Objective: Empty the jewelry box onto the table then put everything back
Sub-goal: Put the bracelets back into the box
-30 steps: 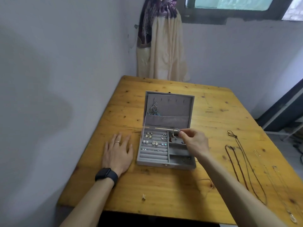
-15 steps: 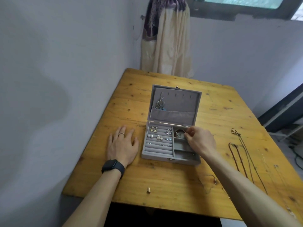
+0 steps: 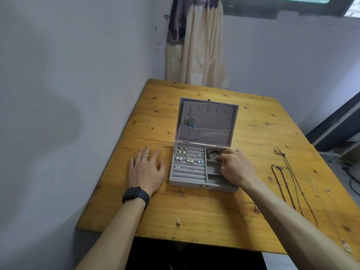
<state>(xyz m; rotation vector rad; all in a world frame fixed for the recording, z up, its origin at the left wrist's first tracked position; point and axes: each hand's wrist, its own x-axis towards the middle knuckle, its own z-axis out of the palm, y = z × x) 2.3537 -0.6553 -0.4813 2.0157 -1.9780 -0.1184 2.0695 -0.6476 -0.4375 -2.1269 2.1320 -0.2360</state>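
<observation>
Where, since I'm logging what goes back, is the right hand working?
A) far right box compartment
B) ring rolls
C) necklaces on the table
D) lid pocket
A: the right hand pinches a reddish-brown bracelet in the far right compartment of the open grey felt jewelry box.

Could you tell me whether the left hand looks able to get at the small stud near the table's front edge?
Probably yes: the left hand lies flat and free, and only bare table separates it from the stud.

place: home room | cues: wooden table (image 3: 194,215), hung garments (image 3: 196,45), window (image 3: 272,2), plain walls (image 3: 68,75)
</observation>
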